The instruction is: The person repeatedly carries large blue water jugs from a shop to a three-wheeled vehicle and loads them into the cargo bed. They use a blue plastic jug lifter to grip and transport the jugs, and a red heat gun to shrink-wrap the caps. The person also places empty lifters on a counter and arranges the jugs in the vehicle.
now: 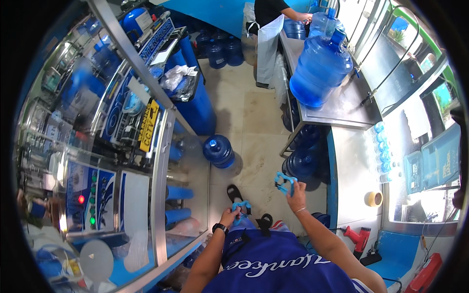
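Observation:
My left hand (227, 217), with a dark watch on its wrist, is closed on a light-blue plastic jug handle (242, 205) low in front of my body. Farther out and to the right, my right hand (296, 199) grips a similar light-blue plastic handle (280, 179), with dark parts showing in its loop. A blue water jug (219, 151) stands upright on the floor beyond my left hand. More blue jugs (301, 163) sit under the metal table, close past my right hand. Neither handle touches a jug.
A large blue jug (320, 71) stands on the steel table (320, 115) at right, where another person (268, 34) in an apron works. Blue bins (201, 105) and a glass-panelled frame line the left. A red heat gun (360, 238) lies at lower right.

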A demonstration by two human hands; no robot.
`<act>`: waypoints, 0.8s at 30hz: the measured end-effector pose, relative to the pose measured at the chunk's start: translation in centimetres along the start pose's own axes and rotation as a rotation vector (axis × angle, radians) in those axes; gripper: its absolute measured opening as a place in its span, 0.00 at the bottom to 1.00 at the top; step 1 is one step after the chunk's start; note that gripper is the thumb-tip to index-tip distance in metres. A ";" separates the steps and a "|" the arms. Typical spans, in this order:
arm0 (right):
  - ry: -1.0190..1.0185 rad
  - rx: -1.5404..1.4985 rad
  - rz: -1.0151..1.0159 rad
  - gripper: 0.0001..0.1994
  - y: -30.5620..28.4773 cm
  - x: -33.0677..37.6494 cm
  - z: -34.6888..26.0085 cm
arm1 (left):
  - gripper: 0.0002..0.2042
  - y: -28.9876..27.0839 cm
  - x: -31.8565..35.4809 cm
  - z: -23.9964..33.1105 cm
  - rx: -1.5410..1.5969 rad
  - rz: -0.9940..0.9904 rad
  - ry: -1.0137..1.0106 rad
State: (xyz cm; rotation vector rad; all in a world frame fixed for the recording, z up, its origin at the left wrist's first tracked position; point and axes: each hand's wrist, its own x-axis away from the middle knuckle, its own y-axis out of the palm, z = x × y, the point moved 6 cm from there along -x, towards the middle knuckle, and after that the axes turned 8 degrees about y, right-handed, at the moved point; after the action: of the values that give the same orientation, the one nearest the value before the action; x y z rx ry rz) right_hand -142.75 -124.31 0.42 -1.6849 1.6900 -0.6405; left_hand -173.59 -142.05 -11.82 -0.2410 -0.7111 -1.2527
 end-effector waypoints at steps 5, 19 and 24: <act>-0.120 -0.023 -0.335 0.38 9.4 -3.0 -9.4 | 0.13 5.4 -7.0 7.1 0.399 -0.077 -0.004; 0.209 -0.206 -0.509 0.33 12.2 -24.6 -14.8 | 0.09 6.0 -27.6 28.6 0.127 -0.156 -0.277; 0.129 -0.139 -0.438 0.36 11.2 -27.1 -14.8 | 0.11 12.5 -30.1 32.4 -0.024 -0.343 -0.257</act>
State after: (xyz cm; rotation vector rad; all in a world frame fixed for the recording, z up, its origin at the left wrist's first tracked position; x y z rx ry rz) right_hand -162.43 -98.41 4.93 -2.1822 1.4854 -0.8643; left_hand -177.65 -97.13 -2.83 -0.3123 -0.9883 -1.5743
